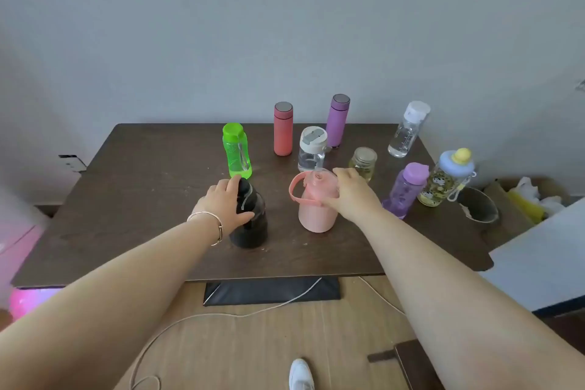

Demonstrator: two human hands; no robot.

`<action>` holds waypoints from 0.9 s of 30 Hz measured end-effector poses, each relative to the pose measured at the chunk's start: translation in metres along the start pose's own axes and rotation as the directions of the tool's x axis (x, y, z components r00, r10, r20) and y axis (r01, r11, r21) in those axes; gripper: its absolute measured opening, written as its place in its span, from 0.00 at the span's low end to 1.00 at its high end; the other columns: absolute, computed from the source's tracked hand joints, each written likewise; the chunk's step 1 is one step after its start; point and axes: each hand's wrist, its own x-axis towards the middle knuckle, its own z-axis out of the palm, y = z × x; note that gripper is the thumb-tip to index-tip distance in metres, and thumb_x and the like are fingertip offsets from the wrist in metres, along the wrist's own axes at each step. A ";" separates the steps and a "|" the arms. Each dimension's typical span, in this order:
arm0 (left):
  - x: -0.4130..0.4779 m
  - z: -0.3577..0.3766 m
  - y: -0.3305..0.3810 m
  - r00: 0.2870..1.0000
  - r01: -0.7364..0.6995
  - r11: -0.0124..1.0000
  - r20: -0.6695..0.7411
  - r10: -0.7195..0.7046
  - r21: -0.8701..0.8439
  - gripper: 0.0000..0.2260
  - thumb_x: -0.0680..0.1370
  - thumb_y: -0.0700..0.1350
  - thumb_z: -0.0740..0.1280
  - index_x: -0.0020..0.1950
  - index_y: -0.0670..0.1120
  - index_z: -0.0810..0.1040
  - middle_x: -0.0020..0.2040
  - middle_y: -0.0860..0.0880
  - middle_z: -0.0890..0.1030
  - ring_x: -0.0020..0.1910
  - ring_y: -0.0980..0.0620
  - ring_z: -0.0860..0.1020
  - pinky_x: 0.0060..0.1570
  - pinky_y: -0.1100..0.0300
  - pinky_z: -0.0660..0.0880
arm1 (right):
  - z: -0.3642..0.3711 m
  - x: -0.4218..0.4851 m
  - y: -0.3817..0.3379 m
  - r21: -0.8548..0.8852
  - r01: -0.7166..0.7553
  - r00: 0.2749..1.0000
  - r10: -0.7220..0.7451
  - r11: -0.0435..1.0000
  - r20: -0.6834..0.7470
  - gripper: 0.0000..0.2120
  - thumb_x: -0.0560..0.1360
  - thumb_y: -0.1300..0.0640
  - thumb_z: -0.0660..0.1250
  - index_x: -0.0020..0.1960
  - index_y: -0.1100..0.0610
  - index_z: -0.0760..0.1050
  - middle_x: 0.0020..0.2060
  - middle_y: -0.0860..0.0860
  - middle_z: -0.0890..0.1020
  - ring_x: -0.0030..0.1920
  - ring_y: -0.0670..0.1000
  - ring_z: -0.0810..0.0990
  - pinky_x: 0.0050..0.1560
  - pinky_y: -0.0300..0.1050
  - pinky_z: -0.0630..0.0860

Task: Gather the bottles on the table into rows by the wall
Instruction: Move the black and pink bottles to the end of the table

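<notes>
My left hand (225, 203) grips the upper part of a black bottle (251, 225) standing near the middle of the dark table (142, 193). My right hand (353, 196) wraps the pink bottle (315, 215) below its lid and loop handle. Farther back stand a green bottle (236, 150), a red flask (283, 129), a purple flask (337, 120), a clear bottle with a white lid (311, 149) and a small glass jar (364, 163). At the right stand a tall clear bottle (407, 130), a purple bottle (405, 190) and a patterned bottle with a blue lid (446, 179).
A grey wall (285, 25) runs behind the table's far edge. A box of clutter (525, 199) and a white surface (544, 253) sit at the right. A cord (221, 315) trails over the wooden floor under the table's near edge. Pink furniture (19, 244) is at the left.
</notes>
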 end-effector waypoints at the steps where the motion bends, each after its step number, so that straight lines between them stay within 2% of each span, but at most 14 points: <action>1: 0.004 0.003 0.001 0.999 0.037 0.997 0.001 -0.037 -0.069 0.41 0.72 0.58 0.71 0.78 0.51 0.53 0.71 0.46 0.67 0.68 0.42 0.68 0.62 0.46 0.72 | 0.003 0.005 0.003 0.020 0.006 1.000 -0.006 1.000 -0.004 0.37 0.69 0.44 0.75 0.72 0.54 0.64 0.67 0.55 0.70 0.65 0.57 0.71 0.59 0.54 0.73; 4: 0.009 0.018 0.001 0.988 0.139 0.951 -0.022 -0.151 -0.275 0.42 0.71 0.55 0.74 0.78 0.53 0.52 0.74 0.48 0.66 0.69 0.44 0.68 0.62 0.46 0.72 | 0.019 0.013 0.014 0.061 0.061 0.998 -0.061 0.996 -0.004 0.42 0.67 0.39 0.76 0.73 0.52 0.61 0.67 0.54 0.69 0.65 0.57 0.70 0.60 0.54 0.73; 8: 0.014 0.030 0.002 0.967 0.176 0.889 -0.096 -0.238 -0.423 0.42 0.70 0.53 0.76 0.76 0.54 0.55 0.72 0.49 0.69 0.66 0.44 0.72 0.62 0.50 0.72 | 0.039 0.024 0.028 0.176 0.103 0.995 -0.101 0.979 -0.019 0.43 0.66 0.42 0.77 0.73 0.44 0.57 0.67 0.51 0.67 0.66 0.54 0.71 0.60 0.54 0.76; 11: 0.015 0.036 0.001 0.955 0.202 0.857 -0.101 -0.280 -0.474 0.38 0.69 0.53 0.77 0.74 0.51 0.60 0.69 0.48 0.71 0.65 0.45 0.73 0.61 0.54 0.71 | 0.047 0.028 0.037 0.272 0.120 0.993 -0.113 0.955 -0.040 0.45 0.66 0.44 0.78 0.75 0.45 0.56 0.68 0.51 0.66 0.67 0.52 0.68 0.62 0.51 0.73; 15: 0.012 0.042 0.001 0.940 0.197 0.821 -0.133 -0.313 -0.536 0.34 0.68 0.52 0.77 0.70 0.51 0.66 0.65 0.52 0.75 0.63 0.48 0.73 0.60 0.57 0.70 | 0.054 0.033 0.043 0.395 0.037 0.999 -0.038 0.918 -0.005 0.50 0.63 0.41 0.80 0.76 0.45 0.54 0.72 0.47 0.65 0.71 0.47 0.65 0.63 0.44 0.67; 21: 0.011 0.040 0.001 0.932 0.172 0.822 -0.180 -0.313 -0.542 0.32 0.68 0.53 0.78 0.69 0.52 0.70 0.63 0.54 0.78 0.62 0.50 0.75 0.61 0.57 0.71 | 0.055 0.040 0.036 0.409 0.017 0.998 0.009 0.912 -0.062 0.45 0.58 0.36 0.80 0.68 0.40 0.62 0.64 0.42 0.72 0.63 0.45 0.72 0.58 0.46 0.76; 27: 0.012 0.032 -0.008 0.922 0.184 0.813 -0.190 -0.338 -0.552 0.31 0.68 0.52 0.77 0.68 0.51 0.70 0.62 0.53 0.78 0.61 0.50 0.75 0.60 0.59 0.70 | 0.061 0.043 0.011 0.423 0.048 0.998 -0.031 0.905 -0.048 0.46 0.58 0.37 0.80 0.69 0.41 0.62 0.65 0.43 0.72 0.63 0.45 0.72 0.58 0.45 0.76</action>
